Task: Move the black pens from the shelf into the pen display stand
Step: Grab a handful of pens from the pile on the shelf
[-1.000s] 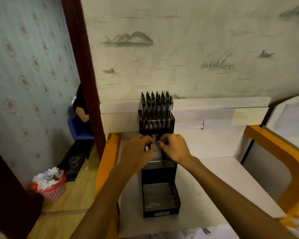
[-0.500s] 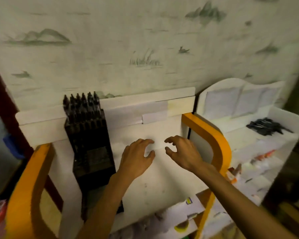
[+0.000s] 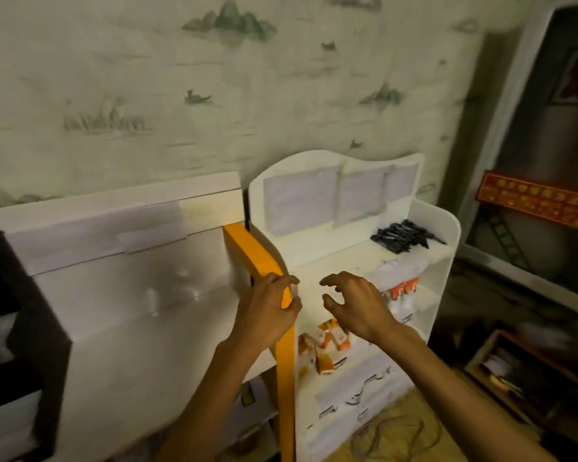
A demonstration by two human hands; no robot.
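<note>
Black pens (image 3: 404,235) heaped on white shelf (image 3: 341,258); left hand (image 3: 267,311) and right hand (image 3: 357,306) grips released, empty.

Pale wallpaper (image 3: 214,95) printed with mountains is filling twelve o'clock, a dark doorway (image 3: 548,135) standing at two o'clock.

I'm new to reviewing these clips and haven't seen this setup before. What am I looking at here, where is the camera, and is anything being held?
There is no machine: a person wears a wide-angle camera on the head, looking forward and down at two bare hands. The left hand and right hand hover with loosely curled fingers and hold nothing. A pile of black pens lies on the top level of the white shelf, beyond the hands. The black pen display stand is at the far left edge, blurred. Orange and white cartons sit on a lower level.
</note>
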